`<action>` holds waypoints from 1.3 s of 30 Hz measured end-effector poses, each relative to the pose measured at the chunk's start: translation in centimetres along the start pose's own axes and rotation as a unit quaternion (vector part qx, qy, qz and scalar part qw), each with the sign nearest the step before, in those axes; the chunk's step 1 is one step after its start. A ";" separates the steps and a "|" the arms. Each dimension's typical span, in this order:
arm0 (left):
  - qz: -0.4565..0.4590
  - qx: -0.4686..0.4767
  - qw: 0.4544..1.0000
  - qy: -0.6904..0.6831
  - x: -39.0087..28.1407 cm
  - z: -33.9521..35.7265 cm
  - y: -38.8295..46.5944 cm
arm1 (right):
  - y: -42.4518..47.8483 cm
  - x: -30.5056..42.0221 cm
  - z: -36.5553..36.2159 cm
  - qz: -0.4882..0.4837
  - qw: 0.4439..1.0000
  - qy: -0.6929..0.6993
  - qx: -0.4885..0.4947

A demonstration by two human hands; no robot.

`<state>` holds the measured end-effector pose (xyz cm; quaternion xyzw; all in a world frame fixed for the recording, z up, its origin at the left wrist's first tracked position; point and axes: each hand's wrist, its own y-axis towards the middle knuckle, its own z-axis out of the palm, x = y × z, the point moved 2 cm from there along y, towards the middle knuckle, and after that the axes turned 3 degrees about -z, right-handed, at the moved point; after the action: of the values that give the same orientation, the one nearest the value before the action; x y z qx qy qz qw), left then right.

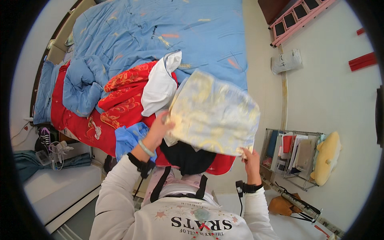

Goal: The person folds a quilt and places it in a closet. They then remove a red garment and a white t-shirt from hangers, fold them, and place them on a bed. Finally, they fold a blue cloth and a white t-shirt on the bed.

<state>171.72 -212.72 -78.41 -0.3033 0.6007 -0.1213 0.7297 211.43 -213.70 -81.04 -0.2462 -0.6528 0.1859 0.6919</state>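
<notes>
A pale blue-grey and yellow patterned cloth (214, 115) hangs spread out above the bed's near edge. My left hand (160, 129) grips its left edge, and its lower right corner is pinched in my right hand (249, 162). The cloth looks slightly blurred. Beneath it, black fabric (187, 157) lies partly covered on the red sheet (81, 124). Just left of the cloth is a white textile with dark piping (160, 90), resting against a red and gold patterned textile (127, 93). Crumpled light blue fabric (129, 136) sits behind my left wrist.
A blue printed quilt (180, 27) covers the bed's far part. To the right stand a wire rack (291, 156) with folders, a yellow plush toy (327, 159) and a brown bag (285, 205). A pink step ladder (300, 21) leans at the far right. Cables (60, 150) lie at left.
</notes>
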 end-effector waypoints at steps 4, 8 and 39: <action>-0.237 0.047 0.952 -0.187 3.4 -2.5 -0.9 | -2.5 3.9 2.3 -0.002 1.000 -0.003 -0.013; -0.202 0.125 0.959 -0.156 0.5 -2.8 2.3 | -0.7 8.4 4.6 -0.040 0.999 0.027 -0.014; 0.012 -0.269 0.851 0.452 11.0 -23.0 -2.9 | 7.7 -6.4 21.7 0.207 0.891 -0.259 0.312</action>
<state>153.13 -227.83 -87.72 -0.3922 0.8768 -0.0705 0.2692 189.80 -209.05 -90.12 -0.0905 -0.6518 0.5758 0.4852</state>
